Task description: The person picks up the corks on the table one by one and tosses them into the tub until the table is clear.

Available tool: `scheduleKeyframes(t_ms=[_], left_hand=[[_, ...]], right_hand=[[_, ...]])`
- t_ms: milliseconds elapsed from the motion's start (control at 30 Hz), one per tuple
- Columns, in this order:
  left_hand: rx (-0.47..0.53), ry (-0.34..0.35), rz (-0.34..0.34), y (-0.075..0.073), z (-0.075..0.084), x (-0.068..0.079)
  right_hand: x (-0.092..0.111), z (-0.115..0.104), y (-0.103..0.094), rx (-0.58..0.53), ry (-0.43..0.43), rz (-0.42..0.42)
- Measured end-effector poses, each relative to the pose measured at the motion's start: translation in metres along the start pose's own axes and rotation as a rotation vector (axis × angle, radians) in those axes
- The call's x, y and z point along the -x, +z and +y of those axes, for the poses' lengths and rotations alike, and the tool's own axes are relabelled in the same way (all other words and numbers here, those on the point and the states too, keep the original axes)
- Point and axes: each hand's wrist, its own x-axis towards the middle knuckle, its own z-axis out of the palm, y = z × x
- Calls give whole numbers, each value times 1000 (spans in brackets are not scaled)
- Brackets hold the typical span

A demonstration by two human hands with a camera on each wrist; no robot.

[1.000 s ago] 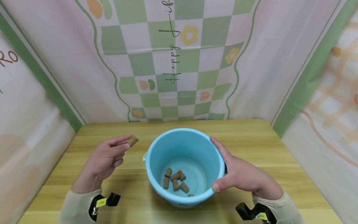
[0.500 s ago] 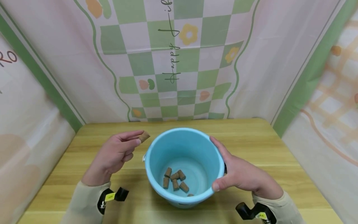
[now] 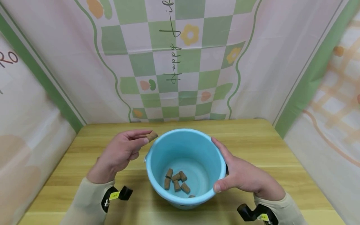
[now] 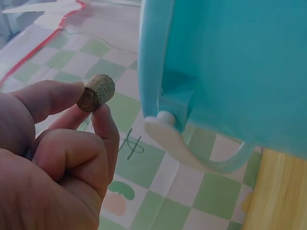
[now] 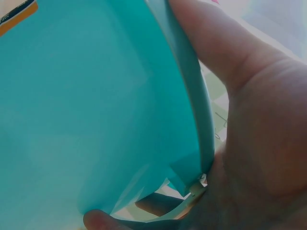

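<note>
My left hand (image 3: 121, 151) pinches a cork stopper (image 3: 152, 136) between thumb and fingertips, just outside the left rim of a light blue bucket (image 3: 184, 200). Close up in the left wrist view, the cork is short, speckled brown and tilted, apart from the bucket wall. The right hand (image 3: 242, 173) grips the bucket's right side, thumb at the near rim and fingers spread toward the far rim. Several brown corks (image 3: 176, 186) lie loose on the bucket floor, toward the near side. One of them is mostly hidden by the near rim.
The bucket stands on a wooden table (image 3: 244, 134). Its white handle (image 4: 192, 155) hangs at the outside. A small brown bit (image 3: 97, 158) peeks out behind the left wrist. A checkered cloth (image 3: 166, 62) hangs behind the table, with patterned cloths at both sides.
My left hand has moved right and slightly up, bringing the pinched cork from over the table to beside the bucket's rim. The right hand and bucket have stayed put.
</note>
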Motion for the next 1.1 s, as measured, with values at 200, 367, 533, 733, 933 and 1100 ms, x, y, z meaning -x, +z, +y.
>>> scheduleKeyframes(t_ms=[200,367,533,733,933,1100], left_hand=[[-46,-19,-19,6,6,-4],[-68,-36,-39,9,12,-6],[-90,-54,-40,12,17,-7],[-100,-64,-30,17,19,-9],[-101,-75,-18,21,20,-12],[-99,-76,-5,23,20,-12]], right_hand=[[0,-3,2,-39,8,-16],[1,-3,1,-15,0,-5],[0,-1,1,7,-12,1],[1,-3,2,-12,-1,1],[1,-2,1,14,-25,-2],[1,-1,0,26,-19,-1]])
